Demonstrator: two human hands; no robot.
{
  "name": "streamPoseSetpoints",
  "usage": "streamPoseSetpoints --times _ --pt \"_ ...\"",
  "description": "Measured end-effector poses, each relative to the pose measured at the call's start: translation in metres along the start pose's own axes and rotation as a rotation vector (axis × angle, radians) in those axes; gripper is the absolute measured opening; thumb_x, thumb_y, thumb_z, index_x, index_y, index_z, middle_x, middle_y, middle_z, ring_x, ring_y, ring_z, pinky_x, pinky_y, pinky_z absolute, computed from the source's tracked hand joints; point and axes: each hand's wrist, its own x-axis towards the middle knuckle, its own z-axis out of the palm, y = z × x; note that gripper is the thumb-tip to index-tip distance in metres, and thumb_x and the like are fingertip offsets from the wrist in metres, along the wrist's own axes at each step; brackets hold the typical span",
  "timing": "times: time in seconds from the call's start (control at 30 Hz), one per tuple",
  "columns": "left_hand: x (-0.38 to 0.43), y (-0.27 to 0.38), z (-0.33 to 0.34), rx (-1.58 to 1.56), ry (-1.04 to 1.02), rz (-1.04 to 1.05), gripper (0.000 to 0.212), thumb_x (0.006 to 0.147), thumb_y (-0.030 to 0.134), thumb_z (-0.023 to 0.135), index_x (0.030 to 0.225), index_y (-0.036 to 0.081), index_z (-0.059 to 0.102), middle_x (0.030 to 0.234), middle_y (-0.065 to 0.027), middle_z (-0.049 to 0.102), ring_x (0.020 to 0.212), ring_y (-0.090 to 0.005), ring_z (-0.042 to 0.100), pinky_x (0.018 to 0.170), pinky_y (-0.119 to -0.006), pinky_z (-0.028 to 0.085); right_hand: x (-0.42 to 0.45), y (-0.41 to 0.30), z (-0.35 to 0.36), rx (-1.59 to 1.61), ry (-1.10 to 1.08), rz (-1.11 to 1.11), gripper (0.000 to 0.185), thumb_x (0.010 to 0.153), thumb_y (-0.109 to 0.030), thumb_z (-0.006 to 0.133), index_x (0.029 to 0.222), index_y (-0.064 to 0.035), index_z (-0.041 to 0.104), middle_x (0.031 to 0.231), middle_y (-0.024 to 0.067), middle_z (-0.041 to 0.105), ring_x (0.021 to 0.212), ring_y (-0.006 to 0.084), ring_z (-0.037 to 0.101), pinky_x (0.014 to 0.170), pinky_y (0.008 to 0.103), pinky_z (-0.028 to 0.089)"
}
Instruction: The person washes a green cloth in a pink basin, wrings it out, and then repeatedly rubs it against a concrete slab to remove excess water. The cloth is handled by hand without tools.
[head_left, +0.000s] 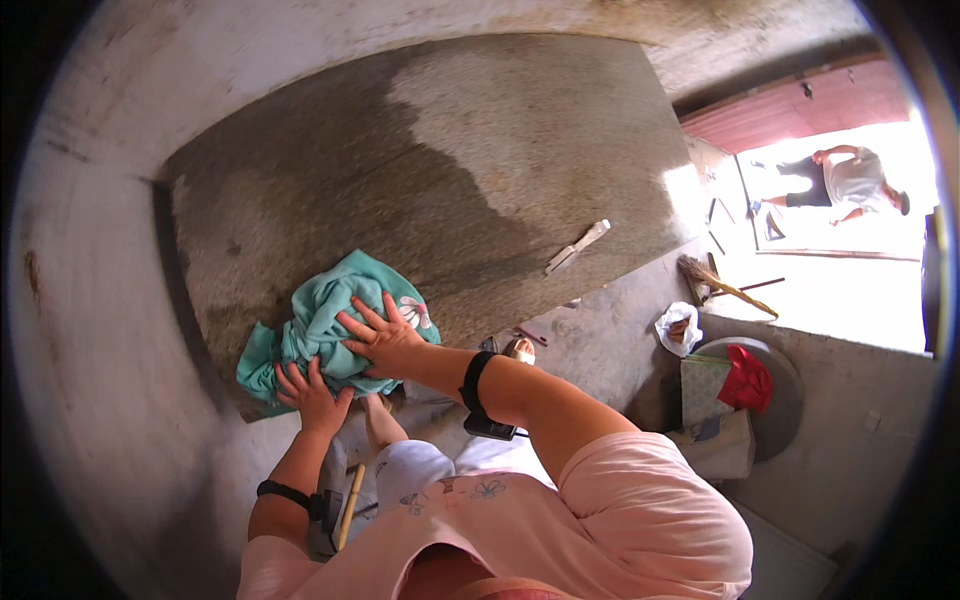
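Note:
A bunched teal cloth (322, 307), printed with a white flower, lies at the near left part of a stone-like slab tabletop (540, 112). On top of its right side rests my right hand (386, 341), palm down with the fingers spread. My left hand (316, 397) presses on the cloth's near edge, its fingers also apart. Neither hand visibly grips a fold. A dark, wet-looking patch (322, 165) covers much of the slab's left and middle, while the far right part looks pale and dry. The cloth hides the slab beneath it.
A flat-handled tool (577, 247), perhaps a brush or scraper, lies near the slab's right edge. Beyond are a straw broom (727, 285), a white plastic bag (679, 328) and a round surface (784, 420) bearing a red cloth (746, 379). A person (851, 180) is outside the bright doorway.

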Motion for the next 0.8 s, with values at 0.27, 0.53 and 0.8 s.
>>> streamPoseSetpoints --times 0.27,0.53,0.8 --pt "0.167 0.202 -0.038 0.044 -0.248 0.158 0.112 0.068 0.072 0.073 0.150 0.009 0.032 0.150 -0.0270 0.017 0.143 -0.0536 0.004 0.101 -0.080 0.012 -0.041 0.196 -0.088 -0.044 -0.084 0.330 0.093 0.072 -0.072 0.067 0.152 -0.0316 0.041 0.167 0.0050 0.009 0.153 0.0347 0.005 0.110 0.0736 0.017" --pt "0.314 0.360 -0.059 0.261 -0.463 0.127 0.143 0.059 0.083 0.071 0.159 0.010 -0.002 0.162 -0.0300 -0.007 0.148 -0.0481 -0.016 0.112 -0.070 -0.004 -0.066 0.363 -0.129 -0.007 0.033 0.488 0.098 0.069 -0.071 0.072 0.153 -0.0357 0.036 0.167 0.0083 0.007 0.152 0.0405 0.004 0.108 0.0784 0.012" --pt "0.354 0.433 -0.067 0.237 -0.490 -0.203 0.151 0.061 0.084 0.071 0.155 0.001 -0.013 0.159 -0.0324 -0.015 0.147 -0.0514 -0.016 0.113 -0.069 0.000 -0.064 0.443 -0.164 -0.052 0.192 0.233 0.096 0.069 -0.072 0.071 0.152 -0.0373 0.038 0.167 0.0041 0.013 0.153 0.0355 0.008 0.110 0.0768 0.010"
